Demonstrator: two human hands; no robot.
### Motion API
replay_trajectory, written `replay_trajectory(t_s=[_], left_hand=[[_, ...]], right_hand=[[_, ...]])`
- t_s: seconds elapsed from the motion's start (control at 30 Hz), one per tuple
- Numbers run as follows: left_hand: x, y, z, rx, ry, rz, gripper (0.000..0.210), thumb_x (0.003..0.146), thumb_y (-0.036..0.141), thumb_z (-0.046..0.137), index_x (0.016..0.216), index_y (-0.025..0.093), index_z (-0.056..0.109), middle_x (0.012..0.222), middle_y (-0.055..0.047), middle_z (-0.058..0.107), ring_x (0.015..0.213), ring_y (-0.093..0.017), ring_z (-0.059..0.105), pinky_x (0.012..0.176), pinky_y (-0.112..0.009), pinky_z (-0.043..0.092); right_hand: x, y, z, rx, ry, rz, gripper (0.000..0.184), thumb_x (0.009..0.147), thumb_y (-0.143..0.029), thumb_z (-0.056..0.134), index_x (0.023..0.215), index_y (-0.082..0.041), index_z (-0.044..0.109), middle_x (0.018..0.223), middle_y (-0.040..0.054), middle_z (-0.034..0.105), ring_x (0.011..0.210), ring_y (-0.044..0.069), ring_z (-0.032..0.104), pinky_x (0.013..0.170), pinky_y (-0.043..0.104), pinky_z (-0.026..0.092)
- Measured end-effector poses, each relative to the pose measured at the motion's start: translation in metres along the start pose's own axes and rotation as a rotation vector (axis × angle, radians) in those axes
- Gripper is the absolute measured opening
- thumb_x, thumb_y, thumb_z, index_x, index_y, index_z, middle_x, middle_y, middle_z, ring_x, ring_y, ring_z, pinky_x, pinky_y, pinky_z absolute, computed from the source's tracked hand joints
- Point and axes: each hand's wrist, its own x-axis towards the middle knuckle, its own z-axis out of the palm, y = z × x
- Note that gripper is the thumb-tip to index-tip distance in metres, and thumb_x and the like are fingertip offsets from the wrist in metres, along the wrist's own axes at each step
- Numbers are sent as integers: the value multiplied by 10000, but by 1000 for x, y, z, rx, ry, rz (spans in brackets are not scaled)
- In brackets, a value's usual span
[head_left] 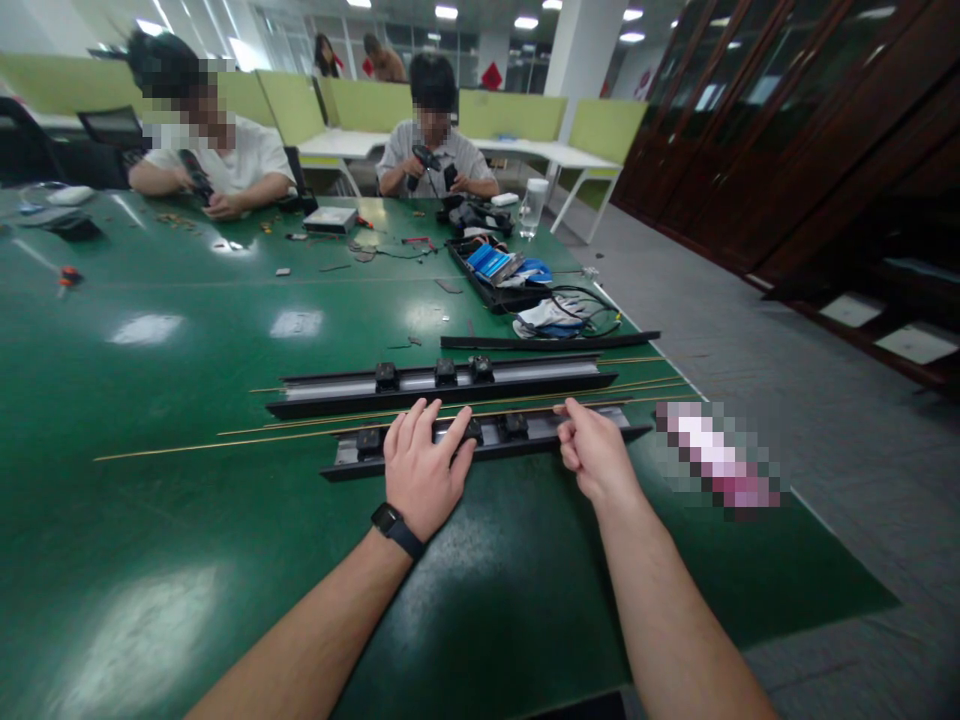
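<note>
My left hand (pixel 424 465) lies palm down with fingers stretched across the nearer black metal channel (pixel 487 450), partly covering it. Small black blocks (pixel 514 426) sit along its pale inner strip. Over the right part of this channel, my right hand (pixel 594 448) is closed in a pinch on a thin brass-coloured rod (pixel 225 445), which runs far out to the left past my left fingertips. More thin rods lie just behind. Parallel and farther off rests a second black channel (pixel 442 388), with three black blocks in it.
Beyond lies a narrow black strip (pixel 551 342), then gloves (pixel 555 315), cables and a black tray (pixel 499 295). A pixelated pink item (pixel 716 455) lies near the table's right edge. Two people sit across the green table (pixel 225 560), handling tools. A clear bottle (pixel 532 210) stands there.
</note>
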Motion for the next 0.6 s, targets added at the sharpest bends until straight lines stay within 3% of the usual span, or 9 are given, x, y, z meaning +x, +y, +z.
replay_trajectory(t_s=[0.2, 0.6], left_hand=[[0, 0, 0, 3, 0, -4, 413, 940, 411, 571, 1350, 364, 601, 1428, -88, 559, 1416, -306, 411, 1171, -508, 278], [0, -1, -1, 14, -6, -1, 419, 945, 415, 566, 1360, 367, 592, 1436, -89, 554, 1421, -302, 408, 1172, -506, 285]], right_hand=[[-5, 4, 6, -12, -104, -2, 319, 855, -453, 687, 845, -138, 638, 481, -56, 492, 266, 30, 304, 280, 151, 144], [-4, 9, 10, 74, -103, 12, 342, 785, -454, 768, 820, -136, 647, 489, -72, 466, 273, 20, 307, 276, 145, 162]])
